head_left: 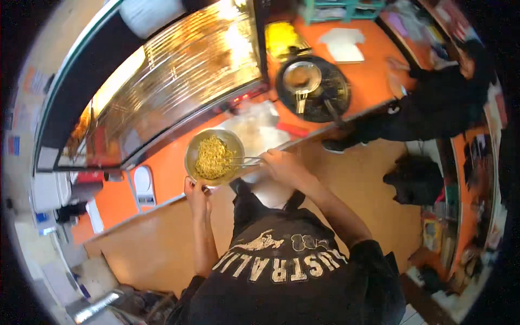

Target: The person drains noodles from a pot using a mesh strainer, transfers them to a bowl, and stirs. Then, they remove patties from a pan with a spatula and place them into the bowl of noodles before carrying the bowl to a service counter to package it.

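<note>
A round metal bowl (235, 142) holds yellow noodles (212, 157). It is held in front of me, over the edge of the orange counter (176, 181). My left hand (198, 194) grips the bowl by its near rim, thumb and fingers closed on it. In my right hand (283, 165) is a pair of metal tongs (250, 161), with the fingers wrapped round them. The far ends of the tongs reach into the noodles, where their tips are hard to make out.
A lit glass display case (184, 70) stands behind the bowl. To the right are a black burner (333, 89) with a metal pan (303, 76) and a yellow package (283, 39). A white kitchen scale (143, 184) sits left. Another person (433, 103) in dark clothes stands at the right.
</note>
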A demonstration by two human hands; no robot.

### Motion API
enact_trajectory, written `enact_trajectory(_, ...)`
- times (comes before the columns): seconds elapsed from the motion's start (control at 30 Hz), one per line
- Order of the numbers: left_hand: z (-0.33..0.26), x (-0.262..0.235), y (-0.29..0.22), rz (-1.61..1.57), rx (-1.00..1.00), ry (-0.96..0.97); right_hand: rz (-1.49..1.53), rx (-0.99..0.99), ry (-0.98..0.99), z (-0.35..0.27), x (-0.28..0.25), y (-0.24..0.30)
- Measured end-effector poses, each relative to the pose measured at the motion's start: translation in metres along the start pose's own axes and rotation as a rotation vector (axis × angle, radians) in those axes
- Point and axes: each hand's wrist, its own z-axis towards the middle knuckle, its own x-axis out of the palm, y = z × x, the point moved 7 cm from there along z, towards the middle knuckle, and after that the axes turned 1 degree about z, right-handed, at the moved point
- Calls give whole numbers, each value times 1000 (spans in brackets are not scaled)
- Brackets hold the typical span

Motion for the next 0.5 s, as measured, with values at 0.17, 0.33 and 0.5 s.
enact_trajectory(0.17, -12, 116, -2, -65, 17, 242, 99, 258, -186, -71, -128, -26)
enact_trajectory(0.33, -36, 231, -11, -31, -28, 292, -10, 395, -199, -109, -188, -68)
enact_trajectory(0.5, 0, 333, 1, 58, 105, 502, -104, 540, -205, -107, -226, -127)
